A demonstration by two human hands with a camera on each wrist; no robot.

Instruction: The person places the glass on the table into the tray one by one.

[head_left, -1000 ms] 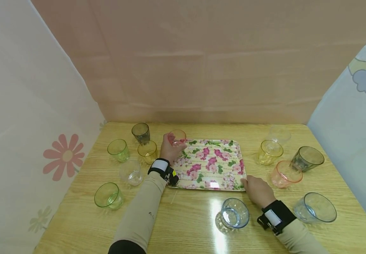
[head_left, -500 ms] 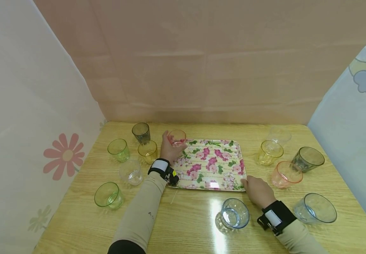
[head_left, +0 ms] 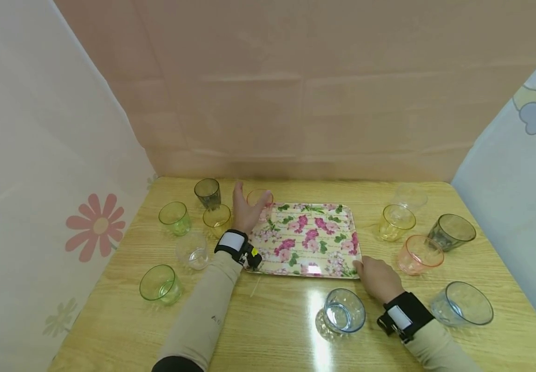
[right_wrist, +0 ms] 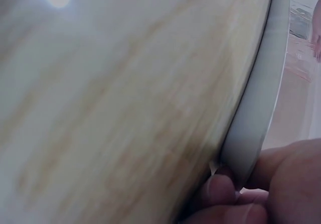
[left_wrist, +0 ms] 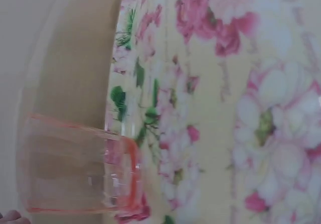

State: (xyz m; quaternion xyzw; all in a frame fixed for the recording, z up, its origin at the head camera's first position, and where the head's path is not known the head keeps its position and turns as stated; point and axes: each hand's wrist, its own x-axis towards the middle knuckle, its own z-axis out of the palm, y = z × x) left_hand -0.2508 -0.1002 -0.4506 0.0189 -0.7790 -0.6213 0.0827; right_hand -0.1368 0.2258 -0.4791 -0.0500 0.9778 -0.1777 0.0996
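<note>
Well, nearest you on the worktop point(head_left: 272, 343), a blue glass point(head_left: 344, 312) stands just before the near edge of the tray point(head_left: 305, 253), toward its right end; a second blue glass point(head_left: 462, 306) stands off its near right corner, and a green glass point(head_left: 161, 287) off its near left corner. Your right hand point(head_left: 379, 279) pinches the tray's near right corner between thumb and curled fingers. Beyond, left of the tray, stand a clear glass point(head_left: 194, 253) and a yellow glass point(head_left: 217, 222); right of it, a coral glass point(head_left: 420, 257) and a dark glass point(head_left: 451, 233).

Your left hand point(head_left: 248, 211) is over the tray's far left corner, fingers extended, thumb spread away from them, nothing gripped. The pink glass point(left_wrist: 75, 169) stands upright on that corner, its long axis square to the tray. What matters is this: it lies just right of those fingers, with the thumb crossing before it, so your left hand is by far the nearer. I can't tell whether they touch. Farthest, a second dark glass point(head_left: 208, 194) stands left of the tray's far left corner.
</note>
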